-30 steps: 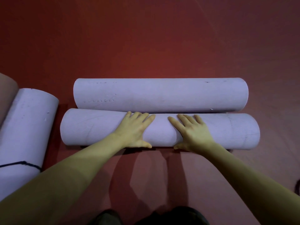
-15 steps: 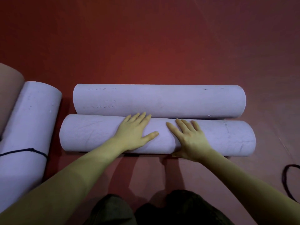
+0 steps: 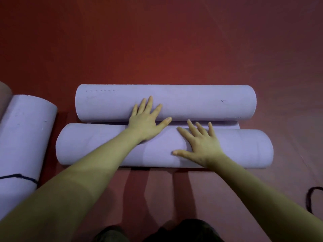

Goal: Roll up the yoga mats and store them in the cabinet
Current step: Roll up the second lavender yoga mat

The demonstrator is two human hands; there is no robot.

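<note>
Two lavender rolls of yoga mat lie side by side across the red floor. The near roll [image 3: 97,144] is thicker; a thin strip of flat mat shows between it and the far roll [image 3: 201,102]. My right hand [image 3: 201,145] presses flat on top of the near roll, fingers spread. My left hand [image 3: 146,117] reaches over the gap, its fingers spread and resting on the far roll, its palm over the near one. No cabinet is in view.
A third rolled lavender mat [image 3: 22,137] tied with a dark strap [image 3: 19,177] lies at the left edge. A dark loop of strap [image 3: 312,198] lies on the floor at the right edge. Red floor [image 3: 157,41] stretches beyond the rolls.
My left hand has moved forward from the near roll onto the far roll. My right hand has shifted up onto the top of the near roll. The camera has come closer.
</note>
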